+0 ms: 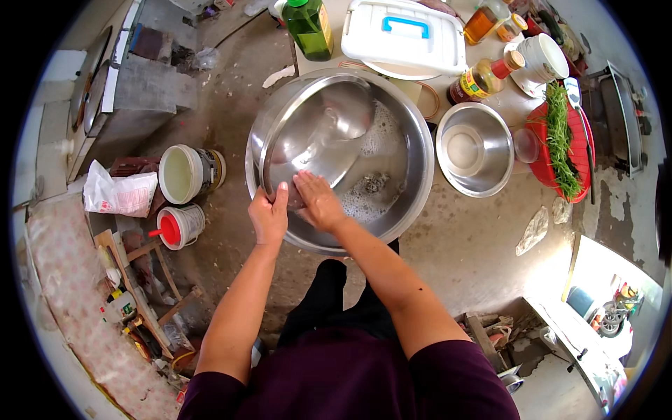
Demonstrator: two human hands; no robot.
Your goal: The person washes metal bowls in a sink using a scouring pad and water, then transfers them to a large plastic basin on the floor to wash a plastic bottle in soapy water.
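Note:
A shiny stainless steel bowl (310, 123) leans at a tilt inside a larger metal basin (424, 184). Its near-left rim is in the grip of my left hand (269, 214), thumb on the inner side. My right hand (321, 203) lies flat against the bowl's inner wall near that rim, fingers stretched out, and I see nothing held in it. Cloudy water (394, 164) with white foam fills the bottom of the basin. In the foam, right of my right hand, sits a grey steel wool scourer (375, 182).
Right of the basin stands a smaller metal bowl (475, 149), then a red basket (536, 126) with green stalks (562, 142). Behind are a lidded white box (404, 44), a green bottle (311, 31) and a sauce bottle (480, 81). Two buckets (179, 174) stand on the left floor.

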